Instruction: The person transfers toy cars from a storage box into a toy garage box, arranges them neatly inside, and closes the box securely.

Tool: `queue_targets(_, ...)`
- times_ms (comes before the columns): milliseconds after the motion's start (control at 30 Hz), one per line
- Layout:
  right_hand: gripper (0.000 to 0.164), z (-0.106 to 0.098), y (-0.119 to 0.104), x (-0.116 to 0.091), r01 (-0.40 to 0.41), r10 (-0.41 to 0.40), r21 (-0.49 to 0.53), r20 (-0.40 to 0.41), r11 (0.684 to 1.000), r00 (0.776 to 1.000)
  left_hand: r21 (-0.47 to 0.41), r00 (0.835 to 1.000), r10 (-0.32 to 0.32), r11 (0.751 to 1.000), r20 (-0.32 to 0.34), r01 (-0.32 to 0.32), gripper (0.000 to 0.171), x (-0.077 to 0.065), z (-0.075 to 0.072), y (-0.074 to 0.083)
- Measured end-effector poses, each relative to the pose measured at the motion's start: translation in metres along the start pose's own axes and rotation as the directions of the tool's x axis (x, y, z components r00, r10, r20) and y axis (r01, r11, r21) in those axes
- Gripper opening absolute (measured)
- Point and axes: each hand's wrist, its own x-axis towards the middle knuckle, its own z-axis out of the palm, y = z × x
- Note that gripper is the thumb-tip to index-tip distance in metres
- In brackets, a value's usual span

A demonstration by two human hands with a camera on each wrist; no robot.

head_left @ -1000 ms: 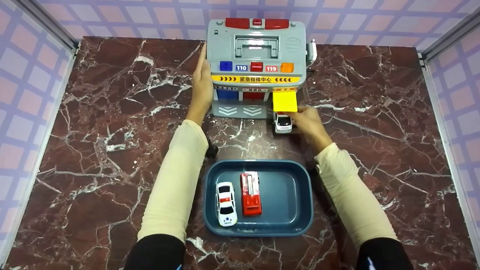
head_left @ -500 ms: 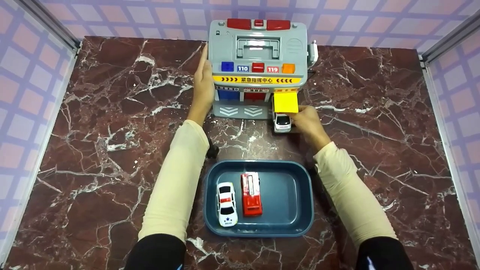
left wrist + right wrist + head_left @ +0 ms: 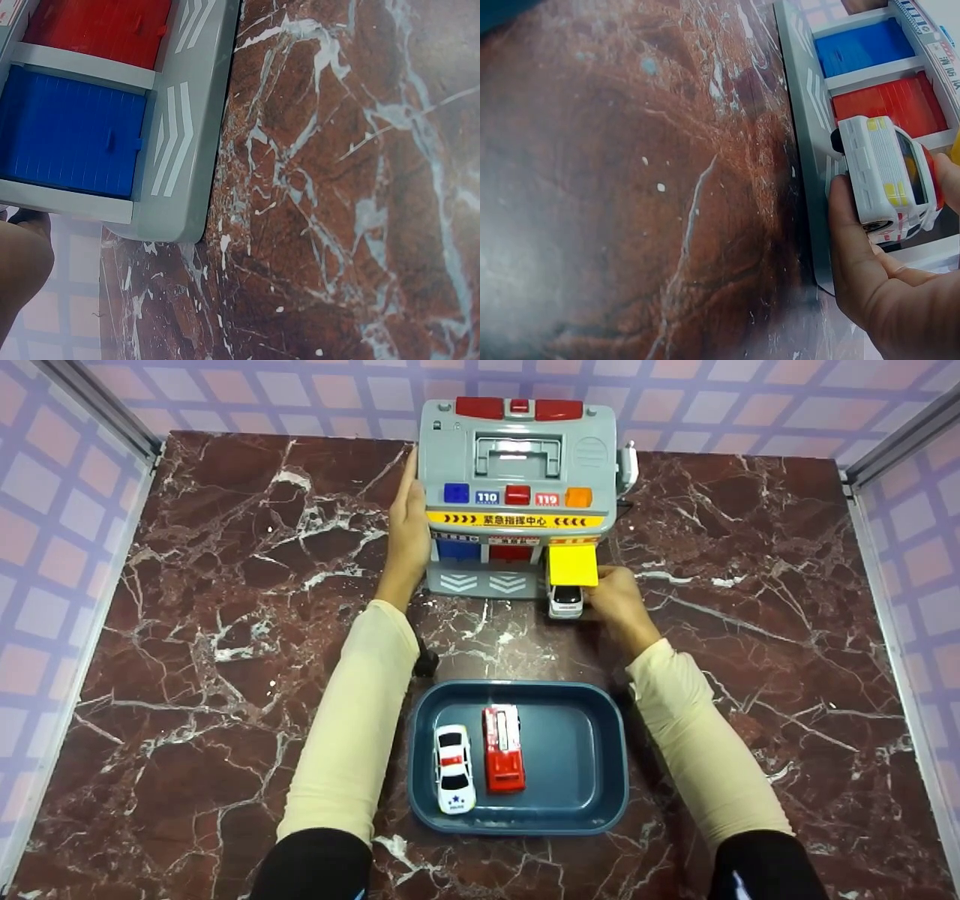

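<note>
A grey toy emergency station stands at the back of the table, its blue door and red door down and its yellow door raised. My left hand lies with straight fingers along the station's left side. My right hand grips a white toy car by its sides, half under the yellow door. The right wrist view shows the car's yellow lights and some red on top, with fingers and thumb around it. Its far end is hidden by the yellow door in the head view.
A dark blue tray sits in front of the station, between the forearms. In it lie a white toy police car and a red toy fire truck. Patterned walls enclose the marbled table.
My right hand has pushed the white toy car a little further back under the raised yellow door. The left hand keeps its place against the station.
</note>
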Motion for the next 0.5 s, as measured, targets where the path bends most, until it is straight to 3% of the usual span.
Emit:
queue_targets(300, 0.037, 0.0012, -0.0019, 0.0016, 0.004, -0.004, 0.002, -0.033, 1.000, 0.999, -0.030, 1.000, 0.020, 0.999, -0.008, -0.020, 0.049, -0.0006, 0.0006, 0.0011)
queue_targets(500, 0.039, 0.0005, -0.0025, 0.0007, -0.040, 0.040, 0.010, -0.039, 0.999, 0.998, -0.041, 0.999, 0.041, 0.998, -0.007, -0.041, 0.049, -0.0004, 0.0014, 0.0010)
